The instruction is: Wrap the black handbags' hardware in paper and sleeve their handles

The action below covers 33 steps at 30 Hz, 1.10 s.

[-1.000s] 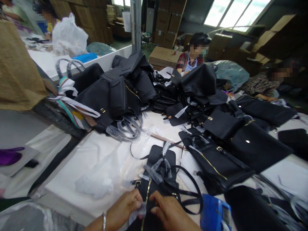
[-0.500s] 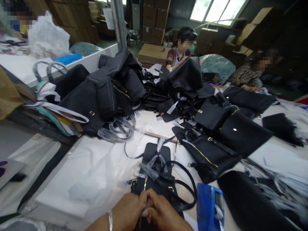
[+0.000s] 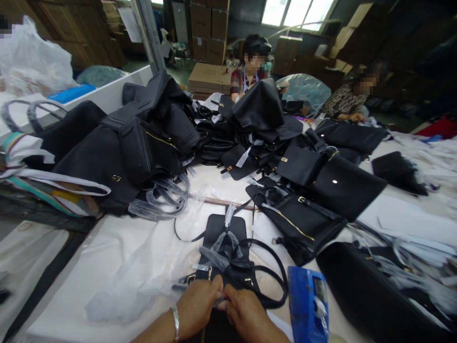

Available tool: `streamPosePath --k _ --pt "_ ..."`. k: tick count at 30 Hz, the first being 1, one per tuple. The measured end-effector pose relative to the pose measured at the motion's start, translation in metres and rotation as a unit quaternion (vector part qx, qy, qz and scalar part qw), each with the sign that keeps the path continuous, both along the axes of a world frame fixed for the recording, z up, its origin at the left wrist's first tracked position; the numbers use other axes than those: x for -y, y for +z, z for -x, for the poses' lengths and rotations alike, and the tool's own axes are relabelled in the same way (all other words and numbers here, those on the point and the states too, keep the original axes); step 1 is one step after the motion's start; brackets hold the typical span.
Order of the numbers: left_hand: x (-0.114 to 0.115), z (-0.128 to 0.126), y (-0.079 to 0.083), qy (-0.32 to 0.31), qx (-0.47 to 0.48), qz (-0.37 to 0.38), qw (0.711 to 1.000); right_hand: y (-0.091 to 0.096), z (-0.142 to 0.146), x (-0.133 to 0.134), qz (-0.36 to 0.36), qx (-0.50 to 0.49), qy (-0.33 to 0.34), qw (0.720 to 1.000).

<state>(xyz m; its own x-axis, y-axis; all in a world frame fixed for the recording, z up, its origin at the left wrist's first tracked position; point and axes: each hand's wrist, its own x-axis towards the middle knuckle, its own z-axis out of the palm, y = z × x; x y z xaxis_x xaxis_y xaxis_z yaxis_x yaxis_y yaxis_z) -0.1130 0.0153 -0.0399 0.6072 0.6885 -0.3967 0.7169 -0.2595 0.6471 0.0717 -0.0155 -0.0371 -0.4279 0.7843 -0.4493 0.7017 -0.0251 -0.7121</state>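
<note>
A black handbag (image 3: 228,226) with gold zips and plastic-wrapped fittings lies flat at the bottom centre, its loop handles to the right. My left hand (image 3: 200,300), with a silver bracelet on the wrist, is closed over the near part of the bag. Beside it my right hand (image 3: 246,309) is closed too, and the fingertips of both meet. A small dark edge shows between the fingers; I cannot make out what it is. Right of my right hand lies a blue box-like object (image 3: 307,300) with a pale piece on it.
Piles of black bags (image 3: 157,138) stand at the left and back. More black bags (image 3: 303,221) lie at the right, with a large black piece (image 3: 374,295) nearer. Clear plastic sheeting (image 3: 135,267) covers the table's left. Two people (image 3: 250,71) sit across the table.
The view has swung a little to the right, so the bags appear further left. My fingers have drawn tighter together over the bag, and both hands now pinch at one spot.
</note>
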Motion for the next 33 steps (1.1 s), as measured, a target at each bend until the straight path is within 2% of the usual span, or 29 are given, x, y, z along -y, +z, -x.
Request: streamPosePath --k 3,6,10,15,22,28,31,33 --pt "-0.018 -0.008 -0.010 0.013 -0.011 -0.023 1.000 -0.005 -0.003 -0.011 -0.069 0.038 -0.061 0.995" --pt "-0.039 -0.017 -0.019 0.024 -0.013 -0.055 0.998 -0.013 -0.007 -0.022 -0.147 0.131 -0.108 0.974" --pt "-0.058 -0.027 -0.027 0.035 -0.013 -0.095 0.995 -0.030 -0.007 -0.023 -0.144 0.235 -0.115 0.954" --pt "-0.063 -0.032 -0.032 0.016 -0.028 -0.103 0.994 -0.041 -0.007 -0.017 -0.134 0.206 -0.122 0.962" --pt "-0.055 -0.021 -0.025 0.029 -0.026 -0.104 0.994 -0.025 -0.008 -0.014 -0.122 0.154 -0.096 0.976" --pt "-0.035 -0.002 -0.022 0.040 -0.007 -0.094 0.995 -0.011 0.003 0.001 -0.148 0.197 -0.056 0.968" --pt "-0.021 0.007 -0.008 0.047 0.005 -0.100 0.994 0.003 0.008 0.008 -0.158 0.205 -0.038 0.965" --pt "-0.009 0.017 0.011 0.054 0.013 -0.114 0.992 0.022 0.008 0.012 -0.152 0.178 -0.016 0.972"
